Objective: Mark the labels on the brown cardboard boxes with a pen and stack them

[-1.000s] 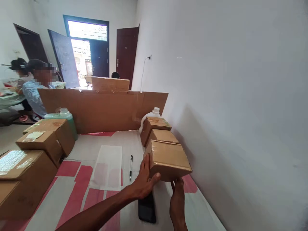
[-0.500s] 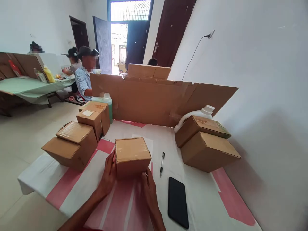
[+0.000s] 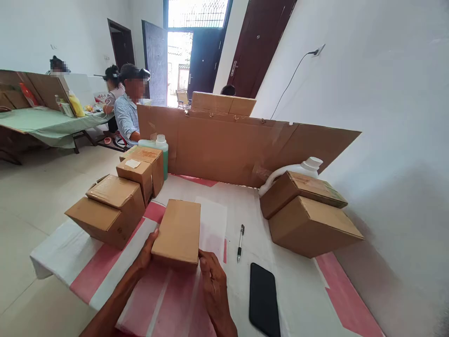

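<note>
A small brown cardboard box (image 3: 178, 229) is between my two hands, over the near middle of the table, with a plain face on top. My left hand (image 3: 149, 250) grips its near left side, the thumb along the edge. At the near right corner, my right hand (image 3: 213, 276) is closed with its fingers against the box; part of those fingers is hidden. Whether the box rests on the table or is slightly raised, I cannot tell. Right of it lie a pen (image 3: 240, 243) and a black phone (image 3: 264, 299).
Several cardboard boxes (image 3: 115, 196) stand along the left edge, by a green-liquid bottle (image 3: 164, 157). Two more boxes (image 3: 312, 224) stand at the right before a white jug (image 3: 310, 164). A cardboard partition (image 3: 217, 145) closes the back. A co-worker (image 3: 126, 112) sits beyond it.
The box has been turned: its taped face was on top, and a plain, longer face is there now. Both hands have shifted their hold towards the box's near end.
</note>
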`<action>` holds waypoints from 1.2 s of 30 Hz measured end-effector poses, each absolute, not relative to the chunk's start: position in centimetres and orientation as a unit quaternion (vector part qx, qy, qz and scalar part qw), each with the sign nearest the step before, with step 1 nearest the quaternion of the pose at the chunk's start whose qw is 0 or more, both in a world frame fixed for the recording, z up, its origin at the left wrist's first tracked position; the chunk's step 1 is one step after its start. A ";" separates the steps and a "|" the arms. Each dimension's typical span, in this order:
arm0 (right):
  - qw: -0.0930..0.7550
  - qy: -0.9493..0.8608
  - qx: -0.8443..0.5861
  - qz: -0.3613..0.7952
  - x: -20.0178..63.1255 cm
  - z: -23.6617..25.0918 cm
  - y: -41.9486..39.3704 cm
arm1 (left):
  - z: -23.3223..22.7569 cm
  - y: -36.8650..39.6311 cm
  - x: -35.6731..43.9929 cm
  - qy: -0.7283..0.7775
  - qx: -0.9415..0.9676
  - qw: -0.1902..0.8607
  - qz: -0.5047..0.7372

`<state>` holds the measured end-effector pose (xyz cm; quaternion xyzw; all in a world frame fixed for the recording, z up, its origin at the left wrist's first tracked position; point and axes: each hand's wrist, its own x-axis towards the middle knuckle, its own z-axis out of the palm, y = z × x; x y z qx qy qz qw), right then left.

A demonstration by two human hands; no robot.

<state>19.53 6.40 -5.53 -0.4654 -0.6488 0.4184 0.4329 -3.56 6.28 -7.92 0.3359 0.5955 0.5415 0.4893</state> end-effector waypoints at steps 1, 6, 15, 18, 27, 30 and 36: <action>0.435 -0.646 -0.454 0.432 19.4 -5.6 5.9 | -7.9 6.1 -4.3 0.604 0.345 0.493 0.522; 0.463 -0.611 -0.415 0.490 18.9 -5.1 5.0 | -7.5 5.4 -8.3 0.628 0.355 0.480 0.500; 0.404 -0.708 -0.354 0.457 15.9 -6.8 8.6 | -8.5 4.9 -9.6 0.668 0.297 0.446 0.516; 0.421 -0.686 -0.356 0.474 15.4 -7.3 9.8 | -7.2 4.4 -8.4 0.658 0.291 0.467 0.514; 0.479 -0.591 -0.439 0.478 20.4 -3.8 12.1 | 0.3 3.5 -2.5 0.554 0.446 0.482 0.512; 0.465 -0.566 -0.472 0.491 20.8 -4.6 12.5 | -0.4 4.5 -1.7 0.588 0.500 0.429 0.469; 0.467 -0.574 -0.427 0.520 19.2 -6.3 12.9 | -1.4 6.4 -3.0 0.670 0.546 0.240 0.442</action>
